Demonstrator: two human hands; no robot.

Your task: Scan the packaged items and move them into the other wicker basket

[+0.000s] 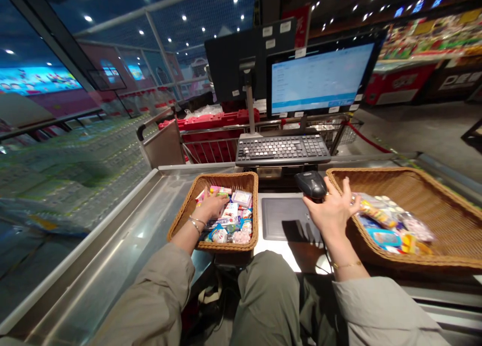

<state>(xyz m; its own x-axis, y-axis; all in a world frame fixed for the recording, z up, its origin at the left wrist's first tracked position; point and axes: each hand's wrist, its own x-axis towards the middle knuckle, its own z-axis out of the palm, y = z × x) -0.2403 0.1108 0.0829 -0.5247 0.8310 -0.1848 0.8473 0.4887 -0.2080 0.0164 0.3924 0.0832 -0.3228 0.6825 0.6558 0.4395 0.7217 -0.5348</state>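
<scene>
olive sleeves end in two hands, well apart: the left hand rests on packaged sweets in a wicker basket below the left end of the keyboard; the open right hand seems to touch a black handheld scanner just below the keyboard, beside a larger basket of snack bags

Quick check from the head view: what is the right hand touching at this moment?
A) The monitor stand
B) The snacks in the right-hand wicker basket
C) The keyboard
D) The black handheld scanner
D: the fingers of the right hand press against the black handheld scanner.
</scene>
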